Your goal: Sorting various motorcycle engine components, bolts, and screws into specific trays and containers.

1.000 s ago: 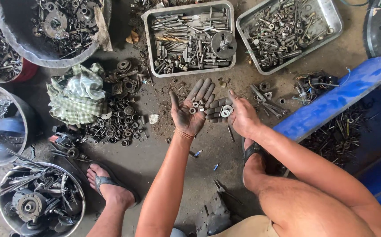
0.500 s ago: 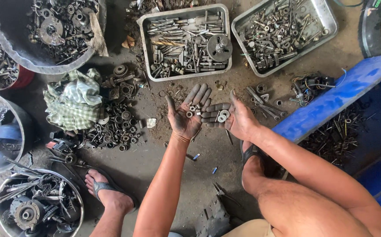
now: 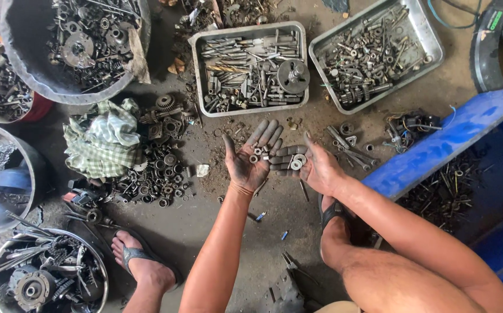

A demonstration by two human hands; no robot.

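My left hand (image 3: 252, 157) is held palm up over the dirty concrete floor, fingers spread, with a few small nuts and washers (image 3: 258, 154) lying on the palm. My right hand (image 3: 312, 164) is beside it, also palm up, its fingertips touching the left hand's fingers. A round metal washer (image 3: 296, 163) rests on the right hand's fingers. Both hands are black with grease.
Two metal trays of bolts and parts (image 3: 251, 66) (image 3: 373, 49) lie beyond the hands. A pile of gears and bearings (image 3: 159, 162) and a checked cloth (image 3: 104, 145) sit left. Buckets of scrap (image 3: 72, 40) (image 3: 43, 275) ring the left. A blue bin (image 3: 437, 150) stands right. My sandalled feet (image 3: 141, 264) rest on the floor.
Both hands stay palm up and close together with the small parts on them. The right hand's fingers have shifted slightly toward the left palm. The view has drifted a little.
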